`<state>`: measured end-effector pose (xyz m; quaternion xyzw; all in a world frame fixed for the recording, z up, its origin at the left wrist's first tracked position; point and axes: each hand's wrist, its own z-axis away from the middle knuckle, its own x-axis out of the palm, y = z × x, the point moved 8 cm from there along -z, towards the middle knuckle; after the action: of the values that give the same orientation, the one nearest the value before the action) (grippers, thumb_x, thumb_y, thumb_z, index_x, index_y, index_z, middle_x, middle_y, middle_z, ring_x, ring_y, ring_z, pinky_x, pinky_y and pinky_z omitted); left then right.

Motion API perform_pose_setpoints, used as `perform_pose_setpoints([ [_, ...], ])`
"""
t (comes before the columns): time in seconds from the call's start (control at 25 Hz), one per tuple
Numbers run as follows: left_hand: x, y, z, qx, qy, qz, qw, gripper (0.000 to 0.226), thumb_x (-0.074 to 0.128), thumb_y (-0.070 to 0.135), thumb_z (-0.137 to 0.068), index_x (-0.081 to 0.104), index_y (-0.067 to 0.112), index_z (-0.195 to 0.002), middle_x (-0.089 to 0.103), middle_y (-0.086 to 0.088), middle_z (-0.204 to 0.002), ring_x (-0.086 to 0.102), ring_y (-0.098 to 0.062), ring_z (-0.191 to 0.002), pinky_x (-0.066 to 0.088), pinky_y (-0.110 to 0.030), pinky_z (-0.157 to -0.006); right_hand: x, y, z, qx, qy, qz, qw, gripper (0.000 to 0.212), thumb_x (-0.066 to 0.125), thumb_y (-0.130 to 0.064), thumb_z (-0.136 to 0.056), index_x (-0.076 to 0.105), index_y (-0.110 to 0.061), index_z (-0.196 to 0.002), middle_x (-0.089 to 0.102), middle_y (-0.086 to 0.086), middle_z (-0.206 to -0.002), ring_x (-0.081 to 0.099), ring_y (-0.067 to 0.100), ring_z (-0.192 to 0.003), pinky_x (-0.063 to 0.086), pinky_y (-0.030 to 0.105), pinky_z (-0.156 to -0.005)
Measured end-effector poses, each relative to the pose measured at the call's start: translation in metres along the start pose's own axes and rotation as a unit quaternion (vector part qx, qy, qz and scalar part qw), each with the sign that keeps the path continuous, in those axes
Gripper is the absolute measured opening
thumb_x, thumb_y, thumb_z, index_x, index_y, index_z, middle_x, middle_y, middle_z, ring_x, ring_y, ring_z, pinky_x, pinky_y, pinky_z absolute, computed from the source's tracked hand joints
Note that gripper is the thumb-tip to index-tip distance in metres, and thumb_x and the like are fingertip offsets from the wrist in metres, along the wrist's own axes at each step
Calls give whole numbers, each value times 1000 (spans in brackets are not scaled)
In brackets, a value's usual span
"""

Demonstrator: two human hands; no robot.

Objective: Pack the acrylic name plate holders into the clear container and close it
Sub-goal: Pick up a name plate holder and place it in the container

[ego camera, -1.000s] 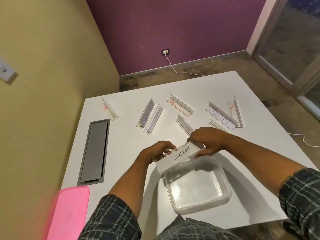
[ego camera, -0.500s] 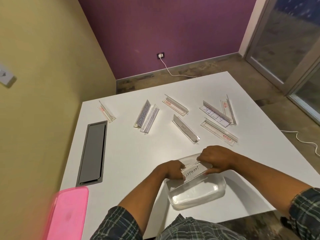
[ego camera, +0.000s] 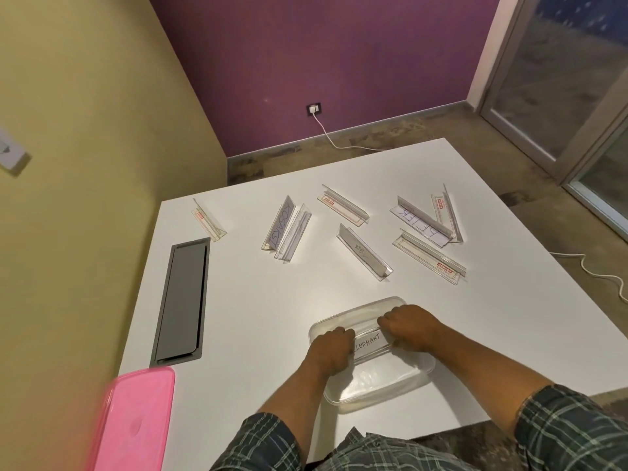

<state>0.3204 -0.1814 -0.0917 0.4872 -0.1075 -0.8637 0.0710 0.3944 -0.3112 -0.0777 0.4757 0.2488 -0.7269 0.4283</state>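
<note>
I am lowering the ELEPHANT holder (ego camera: 369, 342), gripped at each end by my left hand (ego camera: 331, 348) and right hand (ego camera: 409, 329), down into the clear container (ego camera: 401, 385) at lower centre; a second ago it was above the rim. Seven holders (ego camera: 363, 254) are waiting farther up the table (ego camera: 255, 317).

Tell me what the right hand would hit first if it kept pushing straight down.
Probably the clear container's floor: the right hand presses the ELEPHANT holder down inside it; remaining depth is unclear.
</note>
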Motion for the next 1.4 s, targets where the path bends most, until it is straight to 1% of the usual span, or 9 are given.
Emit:
perform_pose_setpoints([
  [0.32,10,-16,1,-10,45,-42,998,32,48,26,-98,54,13,-127,61,-12,-119,62,-34,-106,45,-41,-83,14,-21,-15,36,8,14,999,27,53,-2,-90,52,-6,-117,63,16,-114,61,35,-103,50,44,-75],
  [0.48,14,-14,1,-13,58,-45,997,25,46,24,-99,56,11,-118,63,-12,-115,63,-35,-102,39,-39,-75,6,-20,-18,61,52,10,997,21,60,-6,-88,60,-8,-110,67,11,-104,65,31,-96,51,39,-64],
  [0.56,12,-14,0,-12,61,-51,997,23,46,23,-99,57,12,-116,63,-12,-114,63,-34,-101,39,-39,-74,6,-23,-17,56,42,19,997,25,85,-17,-64,69,-15,-83,69,1,-76,68,20,-68,48,29,-45],
  [0.64,9,-14,-2,-13,63,-66,996,21,46,20,-100,57,11,-116,63,-12,-115,63,-35,-101,40,-40,-74,4,-23,-17,62,54,13,996,34,94,-19,-39,68,-20,-62,63,-5,-56,62,13,-47,41,23,-34],
  [0.8,-4,-21,-7,-33,89,-63,993,23,46,19,-100,59,13,-119,59,-9,-119,60,-34,-105,45,-43,-80,-7,-22,-19,66,131,3,989,43,93,-12,-25,70,-15,-61,61,-1,-54,59,17,-43,44,24,-37],
  [1.0,-12,-21,-6,-20,150,-48,987,24,47,27,-98,57,16,-118,56,-6,-119,57,-31,-104,40,-42,-79,-15,-23,-17,42,192,3,980,45,83,-3,-44,69,-12,-86,63,6,-77,62,25,-66,52,35,-58],
  [1.12,-22,-15,0,18,199,-12,980,27,49,37,-92,61,18,-107,60,-2,-107,60,-26,-93,45,-40,-77,-19,-23,-15,24,219,-47,974,35,82,-25,-65,64,-17,-93,63,3,-89,62,24,-77,49,37,-65],
  [1.28,-54,-5,-1,65,288,56,954,24,54,38,-91,65,19,-97,62,3,-90,61,-19,-76,47,-33,-63,-52,-2,-13,40,341,-116,932,21,63,-41,-92,67,-24,-81,61,-4,-74,59,19,-66,44,34,-56],
  [1.4,-90,-6,-20,28,331,126,935,26,53,34,-94,64,21,-114,65,4,-103,65,-16,-86,53,-32,-71,-85,39,-21,128,391,-171,896,25,62,-40,-95,71,-24,-78,66,-6,-70,62,16,-63,44,29,-51],
])
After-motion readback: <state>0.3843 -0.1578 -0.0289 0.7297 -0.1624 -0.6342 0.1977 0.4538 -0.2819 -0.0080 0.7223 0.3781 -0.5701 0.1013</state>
